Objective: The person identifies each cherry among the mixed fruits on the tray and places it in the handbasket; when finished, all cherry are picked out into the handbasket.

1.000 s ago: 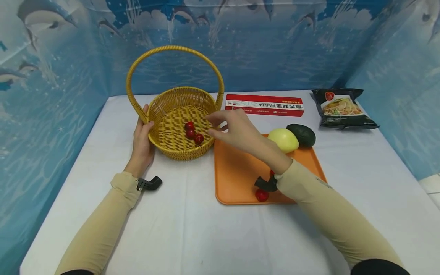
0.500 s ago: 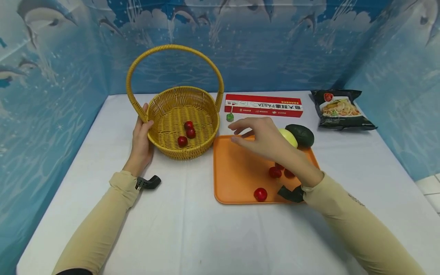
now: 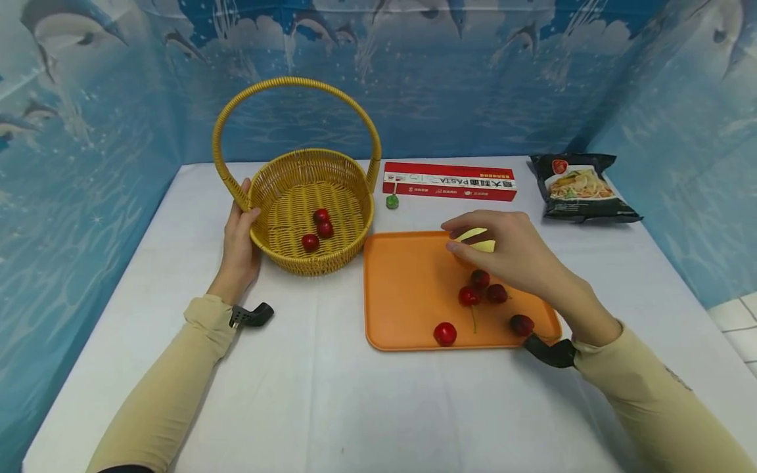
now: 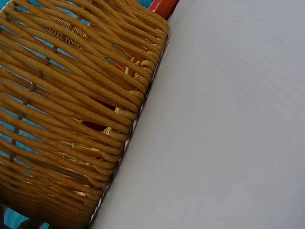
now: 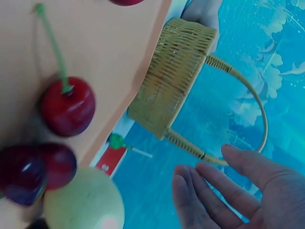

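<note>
My left hand [image 3: 238,246] grips the left side of a yellow wicker basket [image 3: 313,265], thumb on its rim near the foot of the tall handle. Three red cherries [image 3: 324,228] lie inside. Over the orange tray [image 3: 402,276] hovers my right hand [image 3: 526,253], fingers loosely curved and holding nothing. Several cherries rest on the tray, among them a stemmed cherry [image 5: 69,106] and a lone cherry [image 3: 445,334] by the front edge. A pale yellow round fruit [image 5: 85,200] sits partly hidden behind that hand. The wicker side [image 4: 71,105] fills much of the left wrist view.
A red pasta box [image 3: 449,182] lies at the back, with a small green ball on a stick [image 3: 392,202] before it. At the back right stands a black noodle packet [image 3: 582,188]. Blue dolphin-print cloth walls [image 3: 402,85] bound the white table [image 3: 331,394].
My right hand has drawn back from the basket rightward over the tray. One cherry in the basket has shifted left. The green ball on a stick has come into view; my left hand keeps its hold.
</note>
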The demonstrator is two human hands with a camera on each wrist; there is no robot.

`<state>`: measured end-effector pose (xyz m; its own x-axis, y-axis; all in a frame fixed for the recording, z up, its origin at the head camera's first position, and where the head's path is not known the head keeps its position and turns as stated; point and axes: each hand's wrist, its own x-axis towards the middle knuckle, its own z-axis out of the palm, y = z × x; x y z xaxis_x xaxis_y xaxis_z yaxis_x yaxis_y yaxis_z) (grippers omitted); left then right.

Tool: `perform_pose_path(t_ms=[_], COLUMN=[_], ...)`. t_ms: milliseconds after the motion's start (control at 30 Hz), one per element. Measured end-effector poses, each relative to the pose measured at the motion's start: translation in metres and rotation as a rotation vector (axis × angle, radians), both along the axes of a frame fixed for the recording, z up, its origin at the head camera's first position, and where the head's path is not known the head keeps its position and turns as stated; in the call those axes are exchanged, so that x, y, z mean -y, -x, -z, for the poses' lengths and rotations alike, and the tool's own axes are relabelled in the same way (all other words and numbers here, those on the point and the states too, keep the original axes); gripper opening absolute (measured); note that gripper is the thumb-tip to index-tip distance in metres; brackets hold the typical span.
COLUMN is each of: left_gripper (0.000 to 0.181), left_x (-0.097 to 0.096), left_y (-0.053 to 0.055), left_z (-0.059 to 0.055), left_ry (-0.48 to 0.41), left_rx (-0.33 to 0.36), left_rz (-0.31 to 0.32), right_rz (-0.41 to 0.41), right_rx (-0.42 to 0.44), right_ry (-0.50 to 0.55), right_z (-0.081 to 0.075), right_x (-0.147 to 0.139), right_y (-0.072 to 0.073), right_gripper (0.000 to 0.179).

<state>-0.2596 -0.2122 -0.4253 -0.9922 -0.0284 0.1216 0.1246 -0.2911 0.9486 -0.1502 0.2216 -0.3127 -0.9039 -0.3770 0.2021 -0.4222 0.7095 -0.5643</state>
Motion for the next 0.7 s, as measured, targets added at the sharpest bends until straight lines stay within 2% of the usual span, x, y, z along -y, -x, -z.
perform_pose_path(t_ms=[233,467,700], left_gripper=[0.065,0.064,0.065], left_x=[0.001,0.002,0.001], left_y=[0.001,0.001,0.001], left_z=[0.001,0.002,0.001], left_ry=[0.023,0.008,0.012], left_rx=[-0.001,-0.002,-0.008], left_rz=[-0.008,-0.008,-0.012], right_rz=[0.024,0.101,0.076], right_rx=[-0.053,-0.054,-0.078], right_ry=[-0.069,-0.122,-0.159], right_z=[0.003,0.012,0.020], right_x=[-0.024,-0.046,-0.070], right_y=[-0.015,-0.034,-0.047], right_gripper=[0.029,0.034,0.040])
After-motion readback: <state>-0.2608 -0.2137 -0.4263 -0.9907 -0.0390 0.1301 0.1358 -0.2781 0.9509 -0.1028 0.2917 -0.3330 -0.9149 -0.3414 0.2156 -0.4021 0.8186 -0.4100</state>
